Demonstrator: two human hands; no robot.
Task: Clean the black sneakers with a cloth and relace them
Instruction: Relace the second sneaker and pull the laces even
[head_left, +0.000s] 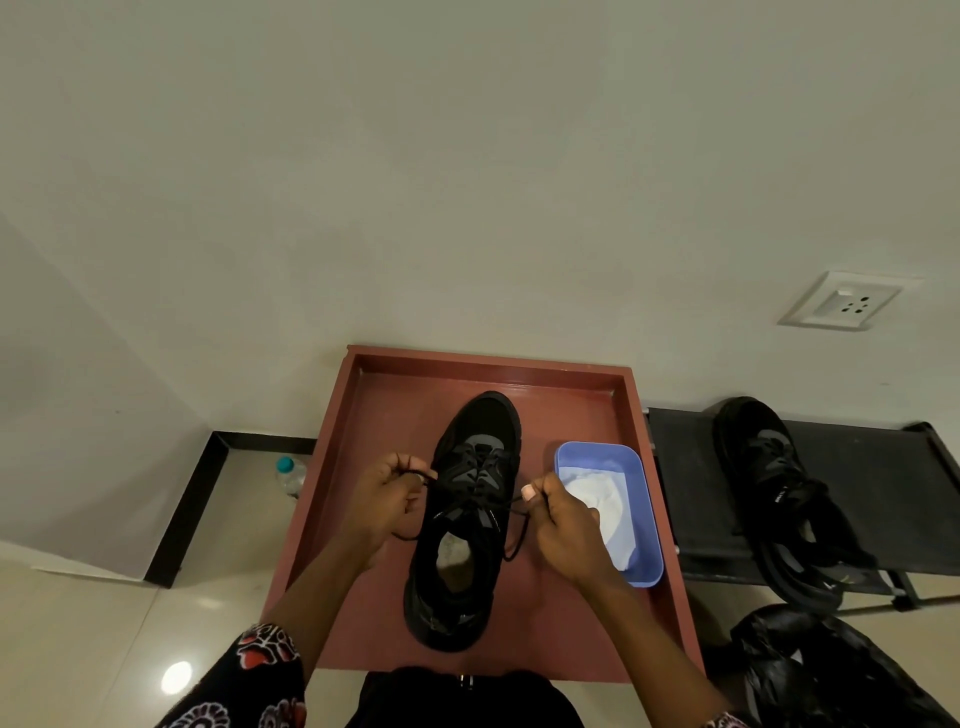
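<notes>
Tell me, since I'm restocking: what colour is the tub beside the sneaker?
Light blue tub, seen in the head view.

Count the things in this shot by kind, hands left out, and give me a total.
Sneakers: 2
Tray: 1
Tub: 1
Cloth: 1
Bottle: 1
Rack: 1
Bag: 1
Socket: 1
Total: 9

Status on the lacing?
Left hand and right hand each pinch a lace end. Sneaker upright on red tray. Nothing blocking.
</notes>
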